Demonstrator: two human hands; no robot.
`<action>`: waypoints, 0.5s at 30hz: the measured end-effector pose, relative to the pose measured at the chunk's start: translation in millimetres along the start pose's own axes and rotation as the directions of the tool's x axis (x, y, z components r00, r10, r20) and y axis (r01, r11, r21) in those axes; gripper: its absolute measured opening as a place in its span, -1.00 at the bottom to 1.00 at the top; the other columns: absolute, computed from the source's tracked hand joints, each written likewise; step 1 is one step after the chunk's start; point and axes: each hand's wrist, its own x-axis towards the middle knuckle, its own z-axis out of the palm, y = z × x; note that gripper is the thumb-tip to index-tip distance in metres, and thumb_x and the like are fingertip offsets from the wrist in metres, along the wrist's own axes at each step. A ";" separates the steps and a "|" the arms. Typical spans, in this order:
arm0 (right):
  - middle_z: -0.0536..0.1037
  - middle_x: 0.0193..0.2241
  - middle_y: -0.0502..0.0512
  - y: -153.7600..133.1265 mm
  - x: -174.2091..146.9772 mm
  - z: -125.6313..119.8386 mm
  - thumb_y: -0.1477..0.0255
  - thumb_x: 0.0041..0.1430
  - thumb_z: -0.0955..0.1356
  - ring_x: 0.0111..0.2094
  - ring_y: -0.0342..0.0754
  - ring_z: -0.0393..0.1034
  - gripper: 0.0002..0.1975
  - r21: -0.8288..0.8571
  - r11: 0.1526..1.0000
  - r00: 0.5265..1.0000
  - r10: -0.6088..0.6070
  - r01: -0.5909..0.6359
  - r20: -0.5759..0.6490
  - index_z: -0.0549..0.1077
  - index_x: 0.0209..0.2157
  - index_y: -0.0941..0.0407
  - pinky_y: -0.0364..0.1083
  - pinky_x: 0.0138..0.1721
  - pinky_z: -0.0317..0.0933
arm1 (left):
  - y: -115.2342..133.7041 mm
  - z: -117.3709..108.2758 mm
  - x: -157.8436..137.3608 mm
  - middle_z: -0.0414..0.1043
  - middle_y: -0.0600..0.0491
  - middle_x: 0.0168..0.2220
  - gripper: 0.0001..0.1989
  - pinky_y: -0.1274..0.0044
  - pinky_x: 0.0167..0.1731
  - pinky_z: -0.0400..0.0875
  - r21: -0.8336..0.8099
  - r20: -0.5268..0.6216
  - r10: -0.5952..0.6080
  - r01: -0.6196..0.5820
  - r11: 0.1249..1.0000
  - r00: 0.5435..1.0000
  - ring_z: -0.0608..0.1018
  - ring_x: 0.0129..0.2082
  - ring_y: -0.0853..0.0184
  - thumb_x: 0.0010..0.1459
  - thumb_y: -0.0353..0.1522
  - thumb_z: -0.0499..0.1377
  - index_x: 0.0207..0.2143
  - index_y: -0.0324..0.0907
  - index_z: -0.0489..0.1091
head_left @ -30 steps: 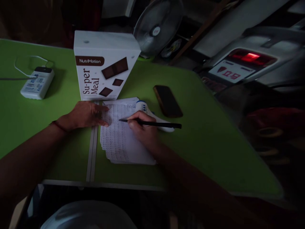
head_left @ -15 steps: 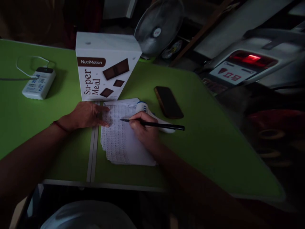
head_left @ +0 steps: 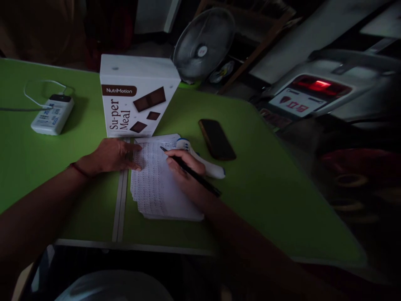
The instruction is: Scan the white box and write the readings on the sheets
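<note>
A black pen point(head_left: 196, 171) is pinched in my right hand point(head_left: 186, 167), its tip over the upper part of the top sheet. Under that hand lies a stack of paper sheets point(head_left: 159, 184), the left side covered with columns of small writing and the lower right part blank. My left hand point(head_left: 114, 155) rests at the stack's left edge with fingers apart, thumb and fingertips touching the paper. Partly behind my right hand, a white and blue handheld device point(head_left: 214, 169) lies against the paper; its kind I cannot make out for certain.
A white NutriMotion box point(head_left: 125, 96) stands upright behind the paper. A dark phone point(head_left: 217, 139) lies to the right. On the left is a white power bank point(head_left: 53, 115) with cables. A fan point(head_left: 203, 46) and a grey machine with a red display point(head_left: 313, 90) are beyond the green table point(head_left: 266, 200).
The pen's tip has moved up the page, and its rear end has swung downward toward my wrist. My left hand stays on the paper. The whole view has shifted slightly.
</note>
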 end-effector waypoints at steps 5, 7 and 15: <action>0.54 -0.11 0.13 4.3 0.4 -8.7 0.53 0.36 0.28 -0.10 0.02 0.51 -0.64 -0.165 0.934 0.946 -0.298 0.317 0.130 0.45 0.12 -0.01 0.00 -0.09 0.43 | 1.7 -1.5 -3.0 0.67 -0.06 -0.26 -0.31 0.45 -0.28 0.37 0.011 0.001 0.017 -0.017 1.000 1.000 0.65 -0.25 0.12 0.12 0.04 0.38 0.20 -0.12 0.51; 0.53 -0.03 0.18 4.6 -0.5 -13.7 0.57 0.39 0.24 0.00 0.07 0.47 -0.56 -0.281 0.880 0.917 -0.322 0.382 0.238 0.40 0.22 -0.01 0.04 -0.01 0.41 | 1.5 -2.7 -1.5 0.67 -0.07 -0.26 -0.33 0.46 -0.31 0.37 0.031 0.015 0.027 -0.028 0.999 1.000 0.65 -0.27 0.13 0.14 0.02 0.38 0.20 -0.13 0.50; 0.55 0.00 0.27 9.8 2.2 -17.1 0.56 0.45 0.19 0.06 0.17 0.35 -0.59 -0.571 0.687 0.893 -0.351 0.451 0.283 0.39 0.23 0.03 0.12 -0.01 0.28 | 53.7 -31.2 -36.7 0.63 -0.15 -0.16 -0.73 0.32 -0.24 0.49 0.113 0.051 0.239 -0.243 0.963 0.970 0.64 -0.17 0.06 0.34 -0.21 0.26 -0.09 -0.23 0.56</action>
